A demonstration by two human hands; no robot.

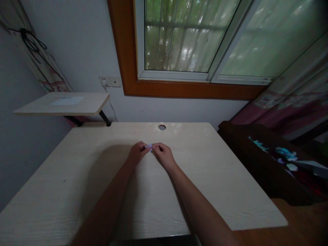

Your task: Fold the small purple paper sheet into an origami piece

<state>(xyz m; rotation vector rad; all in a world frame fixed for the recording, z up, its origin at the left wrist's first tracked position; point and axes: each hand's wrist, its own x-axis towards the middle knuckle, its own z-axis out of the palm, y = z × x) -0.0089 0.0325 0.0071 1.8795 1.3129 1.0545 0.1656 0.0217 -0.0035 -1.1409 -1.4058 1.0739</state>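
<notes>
Window [189, 37] with a wooden frame takes up the far wall, with a curtain [294, 106] hanging to its right. The pale wood bench [77, 177] fills most of the view. Dark wooden furniture [258, 160] stands off its right edge with some small coloured bits on it, too blurred to name. A small raised shelf [64, 102] stands at the bench's far left corner with a white sheet [67, 100] lying flat on it. There is a wall socket [109, 81] above the shelf, and a round cable hole [162, 127] close to the middle of the far edge.

Both my arms reach out from the near edge and meet around mid-bench, a bit toward the far edge, just short of the cable hole. My left hand [137, 153] and right hand [164, 155] sit knuckles up, fingertips facing each other and nearly touching.

Between them is a scrap of paper [148, 147], pale, whitish-blue and tiny. My left fingers [142, 148] are pinched closed on its left end and my right fingers [157, 148] are pinched closed on its right end. Its long axis runs left-right, roughly parallel to the far edge. It is mostly hidden, with only a sliver showing in the gap. Both hands are equally near, each on its own end. I cannot tell whether the scrap rests on the bench or is lifted just off it, and any folds are too small to make out.
</notes>
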